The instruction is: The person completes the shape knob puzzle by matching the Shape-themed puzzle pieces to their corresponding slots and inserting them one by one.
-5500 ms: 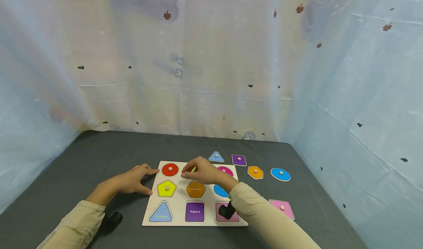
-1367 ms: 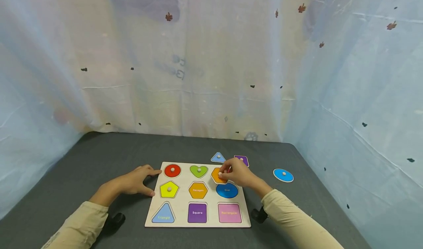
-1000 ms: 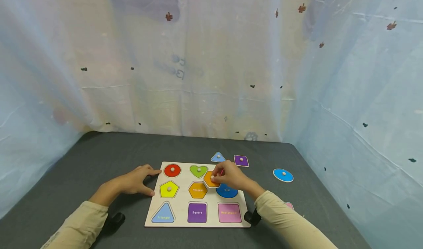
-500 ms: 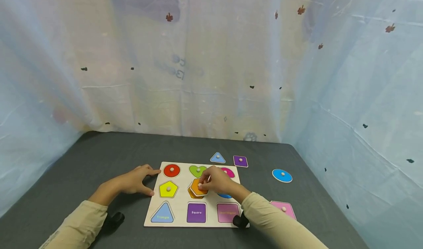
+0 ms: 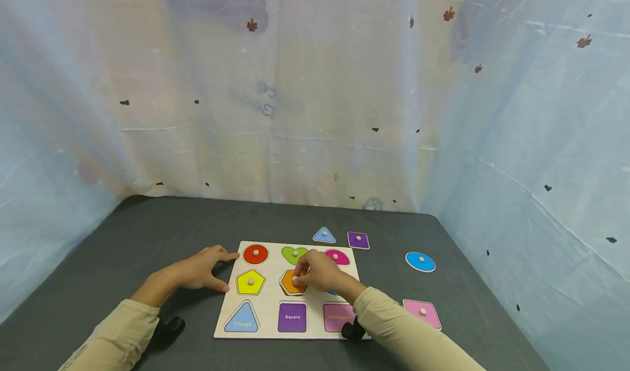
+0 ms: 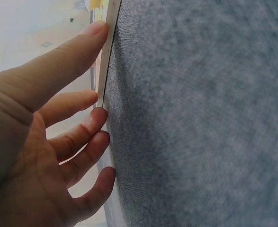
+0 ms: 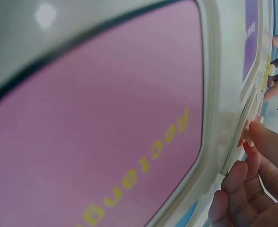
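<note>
My right hand [image 5: 317,270] pinches the small knob of an orange hexagon puzzle piece [image 5: 290,286], which lies over the hexagon recess in the middle of the wooden puzzle board [image 5: 268,305], slightly off its outline. In the right wrist view thumb and fingers of the right hand [image 7: 262,175] meet at the knob, close over the board. At the board's left edge my left hand [image 5: 202,270] rests with thumb and fingers spread, their tips touching the rim. The left wrist view shows the thumb of that left hand [image 6: 49,123] against the board's edge [image 6: 108,52].
On the board sit a red circle [image 5: 256,254], green heart [image 5: 290,254], yellow pentagon [image 5: 250,282] and magenta piece [image 5: 338,256]. Loose on the dark table lie a blue triangle [image 5: 324,235], purple square [image 5: 358,240], blue oval [image 5: 420,261] and pink rectangle [image 5: 422,312].
The green heart came to rest in the board's top row. My right hand then brought the orange hexagon from the right and lowered it onto the middle recess. The left hand stayed put.
</note>
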{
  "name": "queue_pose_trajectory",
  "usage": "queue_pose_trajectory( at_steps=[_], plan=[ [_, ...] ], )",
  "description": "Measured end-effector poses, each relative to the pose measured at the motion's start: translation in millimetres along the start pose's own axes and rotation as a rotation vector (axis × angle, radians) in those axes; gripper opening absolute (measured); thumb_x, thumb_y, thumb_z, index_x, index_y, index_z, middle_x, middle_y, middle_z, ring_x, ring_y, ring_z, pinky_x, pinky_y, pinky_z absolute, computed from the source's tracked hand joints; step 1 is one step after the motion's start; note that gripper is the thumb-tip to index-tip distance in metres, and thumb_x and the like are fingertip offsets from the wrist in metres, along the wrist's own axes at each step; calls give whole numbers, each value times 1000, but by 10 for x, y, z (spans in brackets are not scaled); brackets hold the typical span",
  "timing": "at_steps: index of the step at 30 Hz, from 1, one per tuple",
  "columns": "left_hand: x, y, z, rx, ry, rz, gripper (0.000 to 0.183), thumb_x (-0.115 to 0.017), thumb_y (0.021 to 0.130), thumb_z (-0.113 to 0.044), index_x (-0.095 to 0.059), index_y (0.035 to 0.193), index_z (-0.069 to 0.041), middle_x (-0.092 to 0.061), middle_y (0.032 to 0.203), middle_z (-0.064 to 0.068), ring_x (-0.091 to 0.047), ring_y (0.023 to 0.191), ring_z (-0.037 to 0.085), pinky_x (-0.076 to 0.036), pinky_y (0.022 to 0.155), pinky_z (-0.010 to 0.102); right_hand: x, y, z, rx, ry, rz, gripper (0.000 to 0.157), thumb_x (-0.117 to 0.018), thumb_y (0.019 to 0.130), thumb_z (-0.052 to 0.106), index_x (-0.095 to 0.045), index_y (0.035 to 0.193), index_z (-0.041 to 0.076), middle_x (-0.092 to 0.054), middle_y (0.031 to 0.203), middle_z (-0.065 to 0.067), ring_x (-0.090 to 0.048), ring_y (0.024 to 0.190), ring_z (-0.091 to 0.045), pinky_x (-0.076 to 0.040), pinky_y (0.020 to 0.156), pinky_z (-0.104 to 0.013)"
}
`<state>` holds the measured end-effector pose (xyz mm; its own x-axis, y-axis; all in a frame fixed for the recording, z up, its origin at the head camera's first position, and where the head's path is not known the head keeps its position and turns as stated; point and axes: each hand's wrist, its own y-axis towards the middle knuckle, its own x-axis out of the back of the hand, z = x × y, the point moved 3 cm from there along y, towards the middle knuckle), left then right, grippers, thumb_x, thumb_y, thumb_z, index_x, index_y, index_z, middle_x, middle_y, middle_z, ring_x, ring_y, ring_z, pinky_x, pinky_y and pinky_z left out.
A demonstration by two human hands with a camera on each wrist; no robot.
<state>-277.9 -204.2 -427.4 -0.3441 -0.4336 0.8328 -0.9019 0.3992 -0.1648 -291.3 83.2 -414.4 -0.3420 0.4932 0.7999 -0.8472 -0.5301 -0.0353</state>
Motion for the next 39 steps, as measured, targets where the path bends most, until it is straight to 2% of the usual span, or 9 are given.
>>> queue_pose_trajectory(
  at_steps=[9, 17, 39],
  plan=[
    [-7, -8, -4, -16, -7, -7, 89, -90, 75, -35, -50, 150, -7, -53, 131, 13, -47, 121, 33, -41, 105, 60, -20, -10, 35, -39, -15, -3, 11, -84, 83, 12, -75, 79, 7, -67, 69, -2, -52, 62, -8, -40, 56, -20],
    [-12, 7, 8, -15, -22, -7, 89, -90, 75, -34, -50, 150, -7, -52, 132, 14, -46, 121, 34, -40, 105, 60, -20, -13, 37, -20, -34, -7, 12, -84, 82, 12, -74, 78, 6, -69, 71, -2, -52, 62, -7, -41, 57, -19],
    [5, -10, -2, -17, -21, -1, 89, -90, 75, -34, -50, 149, -6, -53, 132, 15, -46, 123, 35, -40, 106, 62, -57, 8, 8, 14, 88, 29, 12, -80, 85, 4, -72, 79, -2, -70, 73, -10, -52, 62, -5, -44, 56, -15]
  ],
)
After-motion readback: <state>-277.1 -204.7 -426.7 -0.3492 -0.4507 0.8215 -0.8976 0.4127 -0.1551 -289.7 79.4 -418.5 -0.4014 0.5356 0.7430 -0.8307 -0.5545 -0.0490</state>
